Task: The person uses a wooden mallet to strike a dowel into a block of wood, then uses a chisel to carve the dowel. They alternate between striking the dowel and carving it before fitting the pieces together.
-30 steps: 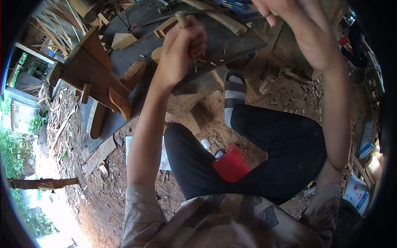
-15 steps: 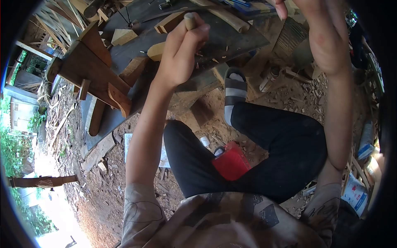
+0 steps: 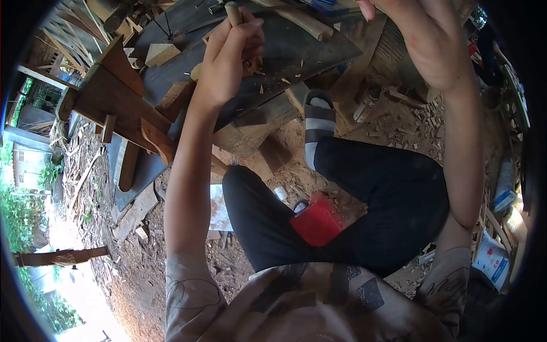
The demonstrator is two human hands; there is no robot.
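Observation:
In the head view my left hand is closed in a fist around a round wooden handle, whose butt end sticks up above the thumb. Whatever lies below the handle is hidden by the fist. Under this hand is a dark workbench top with small wood chips on it. A pale wood piece shows just left of the fist, mostly covered. My right hand is raised at the upper right; the top edge of the picture cuts off most of its fingers, so its grip cannot be seen.
A dark wooden bracket-like piece stands at the bench's left. A pale wood block and a rounded wooden bar lie on the bench. Below are a red seat, my sandalled foot and ground strewn with wood scraps.
My left hand has shifted left and slightly up with the wooden handle, covering more of the wood beside it. My right hand has moved slightly up and left. The whole view has shifted a little.

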